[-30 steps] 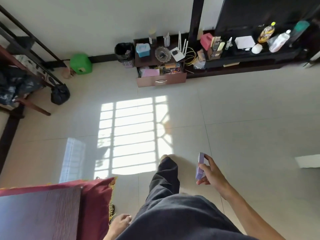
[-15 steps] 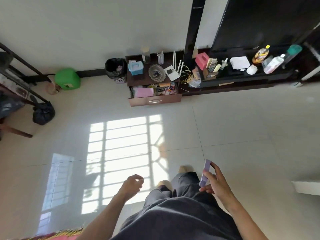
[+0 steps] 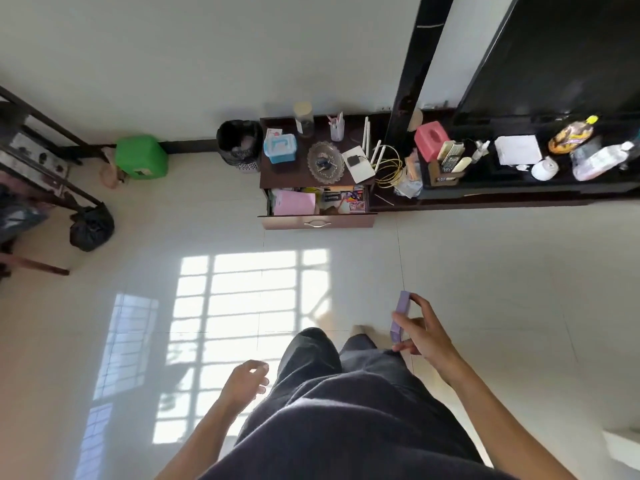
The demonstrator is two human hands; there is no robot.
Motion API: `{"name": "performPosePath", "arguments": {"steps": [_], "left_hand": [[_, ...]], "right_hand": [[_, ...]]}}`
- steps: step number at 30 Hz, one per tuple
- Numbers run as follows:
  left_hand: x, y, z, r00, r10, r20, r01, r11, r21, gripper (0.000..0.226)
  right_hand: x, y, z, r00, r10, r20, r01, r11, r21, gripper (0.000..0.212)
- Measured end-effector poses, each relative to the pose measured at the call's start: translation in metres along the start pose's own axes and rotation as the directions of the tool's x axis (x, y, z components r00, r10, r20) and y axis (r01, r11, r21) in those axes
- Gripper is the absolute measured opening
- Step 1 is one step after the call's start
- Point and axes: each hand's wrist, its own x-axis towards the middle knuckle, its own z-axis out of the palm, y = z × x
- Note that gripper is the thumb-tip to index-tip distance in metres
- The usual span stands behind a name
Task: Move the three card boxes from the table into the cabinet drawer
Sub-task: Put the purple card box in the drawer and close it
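Note:
My right hand (image 3: 422, 334) grips a purple card box (image 3: 400, 315) edge-on, held upright over the tiled floor in front of my legs. My left hand (image 3: 244, 379) hangs loosely curled at my side and holds nothing. Ahead, the brown cabinet (image 3: 277, 171) against the wall has its drawer (image 3: 317, 221) pulled open, with a pink folder (image 3: 294, 202) and several colourful items inside. The table is out of view.
A black bin (image 3: 239, 143) and a green box (image 3: 140, 155) stand left of the cabinet. A long dark shelf (image 3: 519, 192) with bottles, remotes and a pink tissue box runs to the right. A black bag (image 3: 91, 228) lies by a rack at the left.
I have walked toward the cabinet, so it looms larger. The red cushion and the table have dropped out of view. My left hand has swung forward into sight.

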Motion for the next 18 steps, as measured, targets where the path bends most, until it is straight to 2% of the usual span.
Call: {"name": "performPosePath", "arguments": {"steps": [4,9,18], "left_hand": [[0.012,0.019,-0.011,0.999,-0.032,-0.032,0.032,0.999,0.007,0.014],[0.049,0.053,-0.038,0.994,-0.106,0.016,0.105,0.994,0.033,0.011],[0.172,0.178,-0.106,0.995,-0.075,0.072,0.073,0.997,0.036,0.017]], "right_hand": [[0.047,-0.046,-0.005,1.000,-0.007,0.021,0.007,1.000,-0.010,0.052],[0.105,-0.088,0.010,0.999,0.025,0.033,-0.024,0.999,-0.045,0.053],[0.197,-0.161,0.043,0.993,0.113,0.036,-0.109,0.989,-0.103,0.052]]}}
